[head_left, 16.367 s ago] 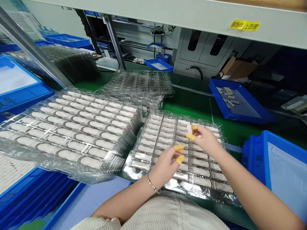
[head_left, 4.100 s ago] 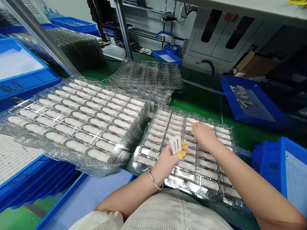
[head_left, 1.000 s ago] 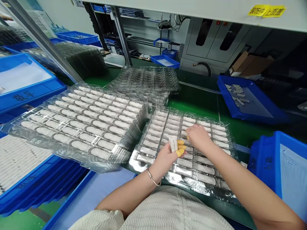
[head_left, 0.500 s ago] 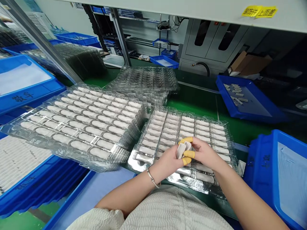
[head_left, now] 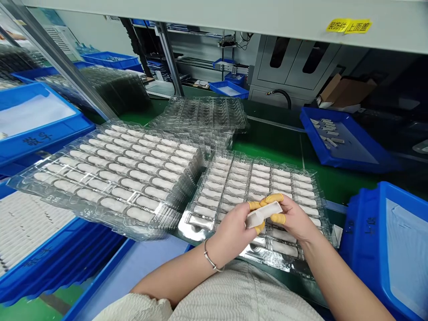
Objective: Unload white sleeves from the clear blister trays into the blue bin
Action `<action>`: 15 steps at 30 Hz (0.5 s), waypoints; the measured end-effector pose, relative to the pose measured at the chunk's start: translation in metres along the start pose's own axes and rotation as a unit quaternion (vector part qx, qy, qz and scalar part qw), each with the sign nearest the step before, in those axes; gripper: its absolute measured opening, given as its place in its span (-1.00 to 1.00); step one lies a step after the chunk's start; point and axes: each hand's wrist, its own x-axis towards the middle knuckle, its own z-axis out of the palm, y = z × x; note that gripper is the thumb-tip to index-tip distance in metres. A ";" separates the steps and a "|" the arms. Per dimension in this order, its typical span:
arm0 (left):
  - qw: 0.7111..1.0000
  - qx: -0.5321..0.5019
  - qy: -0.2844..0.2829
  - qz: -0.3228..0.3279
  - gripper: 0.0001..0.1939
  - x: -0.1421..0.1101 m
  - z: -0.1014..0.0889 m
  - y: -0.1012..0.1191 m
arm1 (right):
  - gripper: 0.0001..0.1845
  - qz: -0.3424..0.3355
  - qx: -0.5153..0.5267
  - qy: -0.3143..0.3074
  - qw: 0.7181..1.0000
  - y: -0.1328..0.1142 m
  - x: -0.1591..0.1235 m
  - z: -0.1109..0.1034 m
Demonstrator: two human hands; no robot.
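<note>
My left hand (head_left: 236, 227) and my right hand (head_left: 293, 219) meet over the front of the right-hand clear plastic tray (head_left: 192, 232). Yellow finger covers are on the fingertips of both. Pinched between them is a small, oblong white plastic piece (head_left: 264, 215), tilted with its right end higher. A step in its outline may mark two overlapping pieces; I cannot tell. Rows of whitish oblong pieces (head_left: 240, 182) fill the pockets of the tray below, and my hands hide part of its middle.
At left is a stack of filled clear trays (head_left: 147, 203). Behind lie other clear trays (head_left: 207, 111). A blue bin (head_left: 371, 223) stands at right, and a blue tray (head_left: 321, 149) with loose white pieces lies at back right. A shelf edge (head_left: 267, 24) runs overhead.
Two white pieces showed close together and steep between my fingers; now the white shape lies longer and flatter, pointing up to the right. My hands are slightly farther apart. The view has shifted slightly.
</note>
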 end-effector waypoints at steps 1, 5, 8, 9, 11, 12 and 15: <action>1.000 -0.004 0.011 0.018 -0.62 0.001 0.000 -0.001 | -0.60 -0.002 -0.003 0.011 1.000 -0.002 0.000 0.002; 0.998 -0.039 0.035 0.046 -0.81 0.006 0.000 -0.001 | -0.58 -0.017 -0.057 0.097 0.993 -0.010 0.002 0.011; 0.980 -0.195 -0.007 -0.036 -0.82 0.011 0.001 0.000 | -0.53 -0.016 -0.095 0.146 0.985 -0.011 0.003 0.018; 0.958 -0.276 -0.028 -0.075 -0.75 0.012 0.002 0.000 | -0.51 -0.009 -0.095 0.154 0.983 -0.010 0.003 0.020; 0.891 -0.425 -0.063 -0.148 -0.67 0.013 0.003 0.000 | -0.49 0.015 -0.076 0.168 0.983 -0.009 0.003 0.023; 0.858 -0.476 -0.076 -0.175 -0.64 0.013 0.004 -0.001 | -0.49 0.029 -0.059 0.177 0.982 -0.009 0.003 0.024; 0.801 -0.546 -0.104 -0.222 -0.62 0.012 0.007 -0.005 | -0.51 0.054 -0.006 0.200 0.978 -0.010 0.003 0.026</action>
